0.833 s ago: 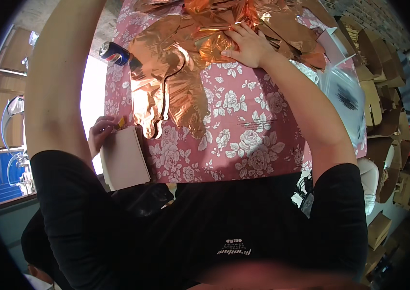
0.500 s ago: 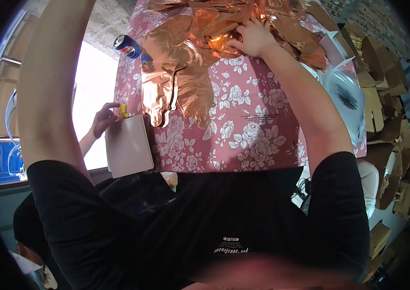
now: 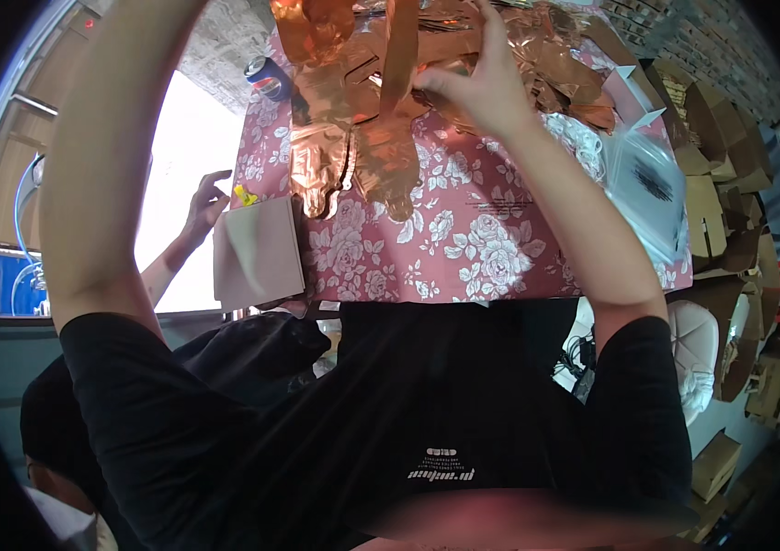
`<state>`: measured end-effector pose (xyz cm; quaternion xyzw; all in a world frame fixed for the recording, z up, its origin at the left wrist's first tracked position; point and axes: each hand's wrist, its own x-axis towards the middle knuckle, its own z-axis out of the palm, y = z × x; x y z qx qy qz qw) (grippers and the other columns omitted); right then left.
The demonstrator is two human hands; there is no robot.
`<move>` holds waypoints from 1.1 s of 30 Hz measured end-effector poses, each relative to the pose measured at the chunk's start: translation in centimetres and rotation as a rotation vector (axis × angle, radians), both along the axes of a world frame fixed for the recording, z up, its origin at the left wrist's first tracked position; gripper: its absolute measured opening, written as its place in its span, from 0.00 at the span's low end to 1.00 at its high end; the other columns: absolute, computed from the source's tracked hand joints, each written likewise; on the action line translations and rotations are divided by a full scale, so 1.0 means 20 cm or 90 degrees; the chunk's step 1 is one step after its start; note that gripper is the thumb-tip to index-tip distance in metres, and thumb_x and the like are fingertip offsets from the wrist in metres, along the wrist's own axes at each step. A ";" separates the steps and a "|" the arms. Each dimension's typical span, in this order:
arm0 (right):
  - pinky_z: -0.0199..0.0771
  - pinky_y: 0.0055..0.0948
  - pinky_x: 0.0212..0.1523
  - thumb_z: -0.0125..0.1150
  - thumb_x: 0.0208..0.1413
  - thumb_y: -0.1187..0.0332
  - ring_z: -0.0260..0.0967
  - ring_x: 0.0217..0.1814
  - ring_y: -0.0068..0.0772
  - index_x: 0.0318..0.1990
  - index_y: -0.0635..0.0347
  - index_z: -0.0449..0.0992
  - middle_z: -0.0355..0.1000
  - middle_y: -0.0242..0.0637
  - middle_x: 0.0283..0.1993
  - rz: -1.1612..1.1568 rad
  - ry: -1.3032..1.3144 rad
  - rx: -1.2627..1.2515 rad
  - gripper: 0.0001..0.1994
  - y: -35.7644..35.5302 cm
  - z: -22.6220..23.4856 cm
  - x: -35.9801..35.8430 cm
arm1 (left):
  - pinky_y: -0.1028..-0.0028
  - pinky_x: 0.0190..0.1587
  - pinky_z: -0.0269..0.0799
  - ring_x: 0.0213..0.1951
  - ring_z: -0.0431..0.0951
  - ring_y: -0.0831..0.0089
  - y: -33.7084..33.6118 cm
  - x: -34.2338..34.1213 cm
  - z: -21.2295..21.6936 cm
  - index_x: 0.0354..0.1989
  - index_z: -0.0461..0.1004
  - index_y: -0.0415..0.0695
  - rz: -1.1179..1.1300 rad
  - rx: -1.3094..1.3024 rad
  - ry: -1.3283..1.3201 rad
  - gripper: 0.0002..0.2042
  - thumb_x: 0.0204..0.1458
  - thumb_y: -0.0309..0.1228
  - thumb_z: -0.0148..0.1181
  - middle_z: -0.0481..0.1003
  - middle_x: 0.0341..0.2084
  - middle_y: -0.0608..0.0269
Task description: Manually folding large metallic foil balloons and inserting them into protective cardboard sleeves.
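Foil pieces [image 3: 335,101], coppery and overlapping too much to count, cover the far end of the flowered tablecloth [image 3: 463,220]. The right hand [image 3: 496,96] is at them, thumb and forefinger spread wide; the left hand is beyond view, its grip untellable. Such thin film probably calls for a light touch, layers parted by their edges. Counted around the tablecloth: one can [image 3: 268,79], far left; one pale pad [image 3: 260,253], near left corner; one co-worker's hand [image 3: 206,207], left edge; one clear bag [image 3: 652,197], right side.
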<state>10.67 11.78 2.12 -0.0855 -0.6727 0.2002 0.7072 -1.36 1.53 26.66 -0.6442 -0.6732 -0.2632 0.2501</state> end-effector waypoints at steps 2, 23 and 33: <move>0.80 0.45 0.51 0.70 0.53 0.62 0.80 0.48 0.56 0.50 0.61 0.82 0.81 0.53 0.41 0.004 -0.033 -0.055 0.18 -0.33 0.18 0.08 | 0.64 0.37 0.77 0.31 0.81 0.59 -0.10 0.05 -0.07 0.33 0.76 0.38 -0.046 0.033 0.157 0.05 0.57 0.26 0.65 0.79 0.28 0.51; 0.75 0.40 0.58 0.76 0.55 0.54 0.73 0.59 0.44 0.74 0.68 0.52 0.70 0.52 0.61 0.072 -0.527 -0.520 0.48 -0.38 -0.17 0.78 | 0.52 0.46 0.78 0.42 0.81 0.42 0.32 0.14 -0.82 0.37 0.81 0.41 -0.217 -0.069 0.073 0.14 0.53 0.40 0.70 0.82 0.35 0.44; 0.79 0.42 0.50 0.74 0.52 0.60 0.80 0.47 0.49 0.63 0.65 0.69 0.78 0.52 0.49 -0.098 -0.636 -0.372 0.33 -0.32 -0.35 0.86 | 0.54 0.48 0.78 0.45 0.83 0.46 0.61 -0.10 -1.23 0.45 0.81 0.44 -0.206 -0.235 -0.044 0.19 0.49 0.41 0.74 0.82 0.39 0.46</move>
